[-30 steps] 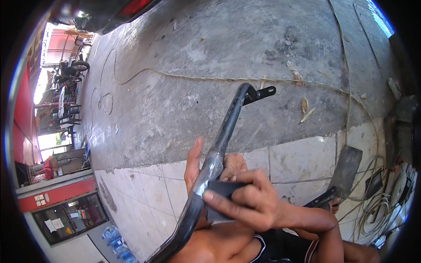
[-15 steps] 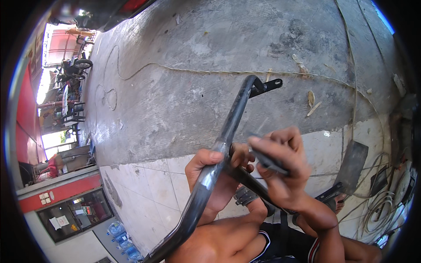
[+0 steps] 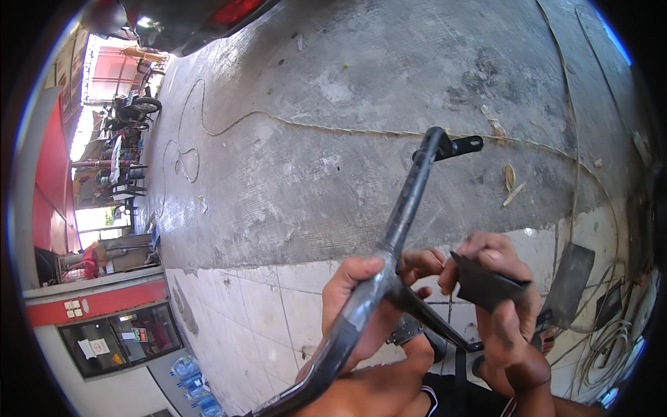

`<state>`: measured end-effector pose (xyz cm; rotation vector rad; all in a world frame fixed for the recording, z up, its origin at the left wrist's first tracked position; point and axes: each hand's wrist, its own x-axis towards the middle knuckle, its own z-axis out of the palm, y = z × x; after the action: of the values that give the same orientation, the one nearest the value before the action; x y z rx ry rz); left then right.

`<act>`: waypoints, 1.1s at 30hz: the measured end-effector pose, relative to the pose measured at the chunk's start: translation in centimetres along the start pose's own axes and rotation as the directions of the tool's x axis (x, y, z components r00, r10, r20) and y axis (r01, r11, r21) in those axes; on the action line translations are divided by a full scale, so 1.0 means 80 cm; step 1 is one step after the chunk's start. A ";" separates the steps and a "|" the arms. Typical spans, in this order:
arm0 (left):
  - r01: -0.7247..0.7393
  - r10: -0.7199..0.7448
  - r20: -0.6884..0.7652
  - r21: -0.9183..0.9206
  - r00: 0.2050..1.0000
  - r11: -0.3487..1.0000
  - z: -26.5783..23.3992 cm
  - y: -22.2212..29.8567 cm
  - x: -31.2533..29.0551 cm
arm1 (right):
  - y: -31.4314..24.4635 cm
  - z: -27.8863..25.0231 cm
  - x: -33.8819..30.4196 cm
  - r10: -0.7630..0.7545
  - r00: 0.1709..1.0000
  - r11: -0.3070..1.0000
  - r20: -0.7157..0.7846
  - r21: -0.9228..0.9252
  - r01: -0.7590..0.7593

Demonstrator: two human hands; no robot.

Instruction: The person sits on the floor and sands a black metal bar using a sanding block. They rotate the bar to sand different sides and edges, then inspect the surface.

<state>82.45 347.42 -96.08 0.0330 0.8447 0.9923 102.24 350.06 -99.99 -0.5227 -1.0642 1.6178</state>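
Note:
A bent black metal tube (image 3: 408, 205) runs diagonally up from the lower edge, its middle stretch worn to grey metal around a welded branch. At its far end sits a flat black bracket (image 3: 467, 146) with a hole. My left hand (image 3: 351, 281) grips the tube at that junction, thumb on top and fingers coming round the far side. Just right of it, my right hand (image 3: 517, 333) pinches a folded dark sheet of sandpaper (image 3: 484, 283) between thumb and fingers, apart from the tube. The thinner branch (image 3: 441, 321) slopes down between both hands.
Grey concrete floor meets white tiles (image 3: 253, 306) under my hands. A thin rope (image 3: 326, 128) crosses the concrete. At right lie a dark flat slab (image 3: 571, 281) and a coiled hose (image 3: 601, 347). A motorcycle (image 3: 139, 108) stands far left; a vehicle's dark rear (image 3: 187, 28) juts in at top.
The tube and my left hand appear further right and slightly lower. My right hand has drawn right and down, away from the tube, and the sandpaper now shows broadside.

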 end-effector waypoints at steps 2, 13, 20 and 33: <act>-0.003 0.003 0.018 0.035 1.000 0.999 0.003 0.004 0.004 | -0.003 -0.002 0.002 -0.012 1.000 1.000 0.005 0.024 0.012; -0.072 0.035 0.199 0.186 0.979 0.980 0.002 0.024 0.060 | -0.039 0.009 0.014 0.078 0.996 0.992 0.048 -0.104 -0.073; -0.094 0.036 0.271 0.202 0.962 0.975 0.032 0.039 0.069 | -0.056 -0.007 0.037 0.138 0.985 0.975 -0.108 0.188 -0.117; -0.566 0.312 0.532 0.422 0.787 0.708 0.141 0.186 -0.006 | -0.140 -0.002 0.067 -0.085 0.988 0.947 -0.130 0.299 0.121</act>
<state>78.77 359.37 -82.25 0.9934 0.7026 1.1003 106.63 355.30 -89.68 -0.3424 -0.7242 1.6014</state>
